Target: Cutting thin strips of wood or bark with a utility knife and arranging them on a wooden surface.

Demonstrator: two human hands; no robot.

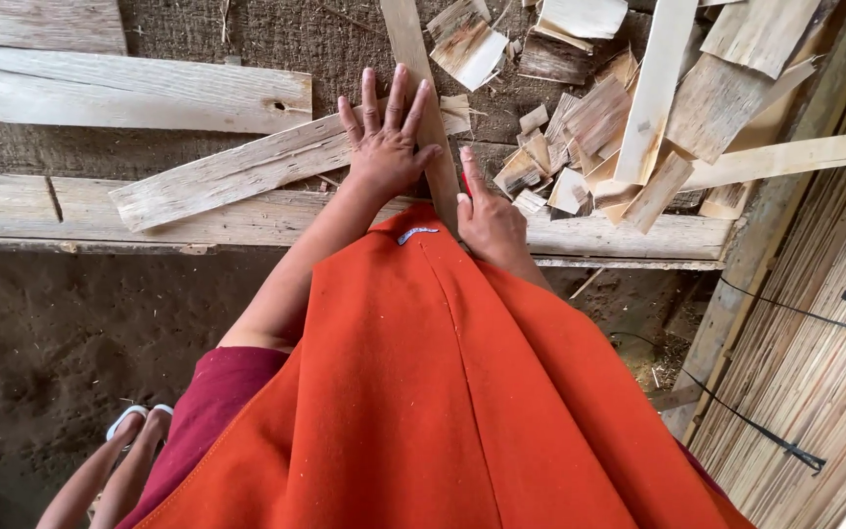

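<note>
My left hand (386, 137) lies flat, fingers spread, palm down across a narrow slat (421, 103) that runs away from me, with my fingertips reaching onto the rough plank (237, 171) that crosses under it at a slant. My right hand (490, 217) sits just to the right of the slat, nearer to me, fingers pressed together and the forefinger pointing up along the slat's edge; something red shows beside that finger, but I cannot tell what it is or whether I grip it.

To do this well, I judge that the left palm has to bear straight down, so the slat stays put on the plank and on the long beam (629, 238) below both hands. I would keep my spread fingers off the right edge of the slat, where the other hand works, and keep that hand's forefinger close along the edge as a guide.

Past my right hand, up and to the right, lies a heap of offcuts (599, 127), near enough to catch a sleeve. My orange cloth (443, 392) hangs over my wrists and hides the near end of the slat; I would mind that it does not snag. Far right stands a reed wall (824, 333).
</note>
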